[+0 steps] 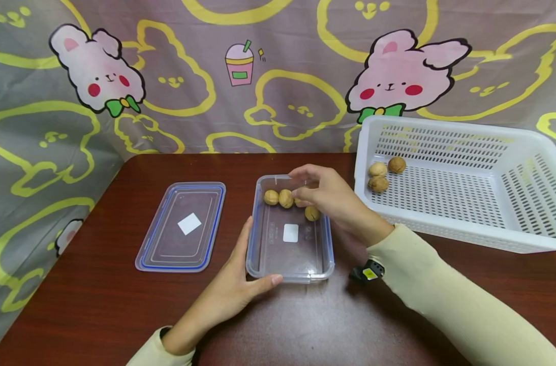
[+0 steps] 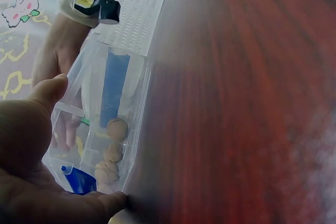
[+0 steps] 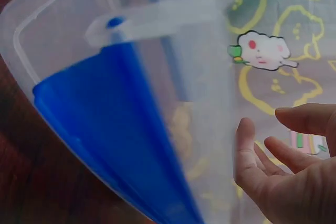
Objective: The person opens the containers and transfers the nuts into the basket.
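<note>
A clear plastic food container [image 1: 290, 262] stands at the middle of the table, with several walnuts [image 1: 285, 198] at its far end and a white square label on its floor. My left hand [image 1: 232, 287] holds the container at its near left corner, thumb along the near rim and fingers against the left wall. Over the far right corner hovers my right hand [image 1: 326, 193], its fingers loosely bent and partly covering the walnuts. In the right wrist view, nothing shows between the right fingers [image 3: 310, 119].
To the left lies a clear lid [image 1: 168, 239] with a blue seal and a white label. A white perforated basket [image 1: 442, 223] stands at the right, three walnuts [image 1: 378, 184] in its left end. Behind the table [image 1: 76, 305] hangs a patterned curtain [image 1: 168, 61].
</note>
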The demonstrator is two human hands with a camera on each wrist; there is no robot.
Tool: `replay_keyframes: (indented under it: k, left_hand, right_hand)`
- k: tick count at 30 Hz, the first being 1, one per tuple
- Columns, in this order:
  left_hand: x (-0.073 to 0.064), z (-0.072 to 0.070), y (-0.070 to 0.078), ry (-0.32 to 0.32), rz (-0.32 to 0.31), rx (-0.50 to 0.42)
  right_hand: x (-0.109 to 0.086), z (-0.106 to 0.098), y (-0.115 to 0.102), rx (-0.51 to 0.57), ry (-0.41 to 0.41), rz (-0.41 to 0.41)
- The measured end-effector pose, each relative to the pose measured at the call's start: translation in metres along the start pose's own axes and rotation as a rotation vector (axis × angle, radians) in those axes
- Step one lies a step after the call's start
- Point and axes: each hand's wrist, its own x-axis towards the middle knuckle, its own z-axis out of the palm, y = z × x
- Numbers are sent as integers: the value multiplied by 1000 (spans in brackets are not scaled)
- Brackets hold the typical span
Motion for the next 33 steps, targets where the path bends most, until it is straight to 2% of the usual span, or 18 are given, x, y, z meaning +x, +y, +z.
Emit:
replay_keyframes:
  k: [4, 13, 21, 25, 33]
  left_hand:
    - [0, 0, 0, -2, 3, 1]
    - [0, 0, -1, -3, 12, 7]
    - [0, 0, -1, 1, 8, 5]
    - [0, 0, -2, 4, 6, 9]
    - [0, 0, -1, 1, 8, 11]
  right_hand:
    - [8, 8, 5, -59, 8, 1]
    - [20, 18, 10, -280, 18, 20]
    - [24, 24, 8, -311, -27, 95]
    - [24, 25, 8, -316, -48, 104]
    - [25, 26, 9, -448, -73, 100]
